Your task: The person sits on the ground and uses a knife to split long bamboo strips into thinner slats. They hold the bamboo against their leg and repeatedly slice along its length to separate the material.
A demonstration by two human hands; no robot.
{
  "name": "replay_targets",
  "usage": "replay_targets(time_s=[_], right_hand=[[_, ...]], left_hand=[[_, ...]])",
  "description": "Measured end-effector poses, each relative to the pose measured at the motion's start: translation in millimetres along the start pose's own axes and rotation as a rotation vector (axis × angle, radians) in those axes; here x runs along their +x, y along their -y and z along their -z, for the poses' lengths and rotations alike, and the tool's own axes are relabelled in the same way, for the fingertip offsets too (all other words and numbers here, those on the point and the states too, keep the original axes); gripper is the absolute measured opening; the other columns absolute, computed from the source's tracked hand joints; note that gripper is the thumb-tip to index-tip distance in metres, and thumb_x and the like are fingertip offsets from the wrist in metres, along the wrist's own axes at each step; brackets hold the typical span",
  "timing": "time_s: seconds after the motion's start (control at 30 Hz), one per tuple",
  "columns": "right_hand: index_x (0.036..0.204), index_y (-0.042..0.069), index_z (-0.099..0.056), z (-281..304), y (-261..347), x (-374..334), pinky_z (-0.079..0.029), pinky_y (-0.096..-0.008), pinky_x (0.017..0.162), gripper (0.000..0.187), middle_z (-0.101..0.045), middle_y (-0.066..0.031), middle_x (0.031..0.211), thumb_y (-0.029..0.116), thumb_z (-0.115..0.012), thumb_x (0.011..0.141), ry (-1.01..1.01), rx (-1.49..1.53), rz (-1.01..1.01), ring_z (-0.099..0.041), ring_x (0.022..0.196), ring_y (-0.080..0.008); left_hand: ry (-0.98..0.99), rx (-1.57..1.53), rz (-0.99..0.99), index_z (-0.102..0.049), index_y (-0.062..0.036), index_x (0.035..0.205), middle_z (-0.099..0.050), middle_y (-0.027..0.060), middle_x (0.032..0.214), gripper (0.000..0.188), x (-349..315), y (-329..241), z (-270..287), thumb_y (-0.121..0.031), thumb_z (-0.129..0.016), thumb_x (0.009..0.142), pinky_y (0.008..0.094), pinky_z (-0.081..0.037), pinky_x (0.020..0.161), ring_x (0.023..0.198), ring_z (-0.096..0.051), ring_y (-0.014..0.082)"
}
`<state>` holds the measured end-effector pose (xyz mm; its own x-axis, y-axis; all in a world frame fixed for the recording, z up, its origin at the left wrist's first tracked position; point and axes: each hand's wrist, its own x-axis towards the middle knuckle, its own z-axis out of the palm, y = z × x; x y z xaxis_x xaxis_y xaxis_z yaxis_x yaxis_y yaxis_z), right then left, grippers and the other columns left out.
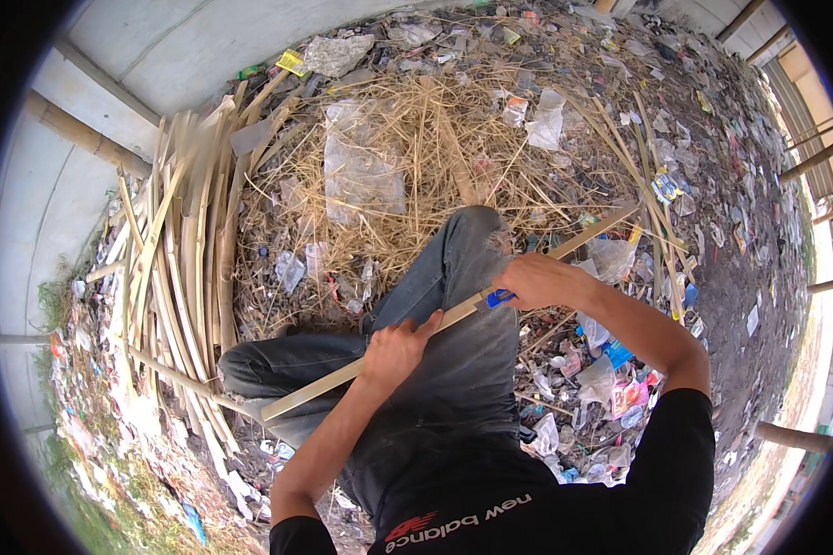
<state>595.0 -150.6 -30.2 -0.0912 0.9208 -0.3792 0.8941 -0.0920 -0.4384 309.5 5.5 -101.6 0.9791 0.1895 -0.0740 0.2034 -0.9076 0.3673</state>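
Observation:
A long, pale bamboo strip [315, 395] lies slantwise across my lap, its near end at the lower left and its far end past my right knee. My left hand [395, 355] is closed around the strip near its middle, thumb stretched along it. In my right hand [539, 280] is a blue-handled cutter knife [499, 298], closed in the fist and resting against the strip. The fingers hide most of the handle, and the blade is hard to make out. Beyond the right hand, the strip's far part [590, 234] shows over the ground.
A pile of bamboo strips [194, 250] lies to my left beside a pale wall [171, 46]. Ahead, dry shavings [435, 120] and a clear plastic sheet [365, 166] cover the ground. More thin strips [652, 185] lie at the right, among scattered litter [620, 393].

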Motion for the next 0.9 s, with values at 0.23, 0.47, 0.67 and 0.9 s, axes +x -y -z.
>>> replay_targets(time_s=[0.23,0.47,0.67,0.9], right_hand=[[0.087,-0.001,-0.067,-27.8,-0.6,0.6,-0.053,-0.0499,0.065,0.02,-0.066,-0.02,0.069,0.017,-0.076,0.087,-0.02,0.207,0.011,-0.069,0.07,-0.041],[0.078,-0.002,-0.062,-29.2,-19.0,2.5,-0.047,-0.0449,0.057,0.025,-0.061,-0.0151,0.062,0.018,-0.071,0.09,0.073,0.495,-0.017,-0.065,0.058,-0.0309],[0.071,-0.003,-0.058,-17.8,-23.5,9.3,-0.041,-0.0432,0.051,0.033,-0.054,-0.0113,0.054,0.02,-0.073,0.088,0.182,0.683,-0.109,-0.055,0.049,-0.0223],[0.068,-0.001,-0.057,-33.7,-35.8,16.5,-0.039,-0.038,0.05,0.035,-0.053,-0.0083,0.054,0.02,-0.075,0.088,0.068,0.622,0.044,-0.052,0.049,-0.0177]], left_hand=[[0.001,-0.09,0.051,-0.06,-0.0297,0.145,-0.066,0.0121,0.081,0.056,-0.9,-3.9,-8.6,-0.01,-0.064,0.093,0.0518,-0.059,0.061,0.069,-0.072,0.0383],[0.051,-0.134,0.052,-0.059,-0.0307,0.146,-0.067,0.0123,0.08,0.057,-2.2,-3.8,-7.7,-0.012,-0.066,0.093,0.053,-0.059,0.061,0.069,-0.071,0.0393],[0.087,-0.165,0.068,-0.059,-0.0324,0.146,-0.068,0.0138,0.082,0.056,3.5,-3.6,5.3,-0.014,-0.068,0.094,0.0549,-0.059,0.066,0.072,-0.071,0.0414],[0.071,-0.184,0.056,-0.059,-0.0297,0.147,-0.069,0.0155,0.083,0.059,2.5,1.4,-1.4,-0.012,-0.07,0.092,0.0536,-0.058,0.068,0.076,-0.07,0.0426]])
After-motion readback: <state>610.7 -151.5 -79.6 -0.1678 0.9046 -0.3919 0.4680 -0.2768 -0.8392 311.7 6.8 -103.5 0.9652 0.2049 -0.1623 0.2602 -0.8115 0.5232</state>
